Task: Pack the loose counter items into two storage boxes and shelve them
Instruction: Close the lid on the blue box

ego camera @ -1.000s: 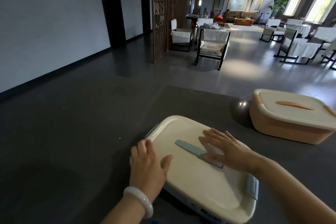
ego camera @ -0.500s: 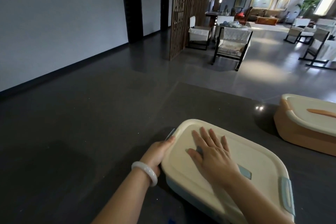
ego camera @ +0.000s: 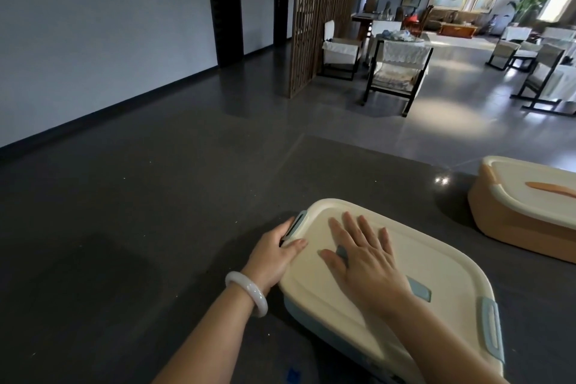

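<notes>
Quick rundown of where this is at: the blue box [ego camera: 300, 313] sits with its cream lid [ego camera: 442, 262] on, close to the near edge of the counter [ego camera: 156, 227] and a bit right of middle. The orange box [ego camera: 511, 224] is lidded too, parked well apart from it toward the far right corner. The right hand [ego camera: 364, 265] lies flat on the lid, fingers straight and spread, pressing down with part of the blue handle [ego camera: 419, 288] under the palm. The left hand [ego camera: 274, 256] has hold of the box's left end, thumb on top of the lid and fingers curled in at the end clip [ego camera: 298, 223]. To me that looks like snapping the clip shut, though I can't tell if it's actually latched. The clip on the other end [ego camera: 492, 327] lies folded down. As for handling, it's hard, smooth plastic, so stiff enough not to flex but slick under a flat palm. What's inside is hidden, so the weight is anybody's guess. I'd lift it with one hand under the rim at each short end, fingers below the clips. I wouldn't trust the thin lid handle unless both clips are really locked, because otherwise the lid could pop off and dump everything.
</notes>
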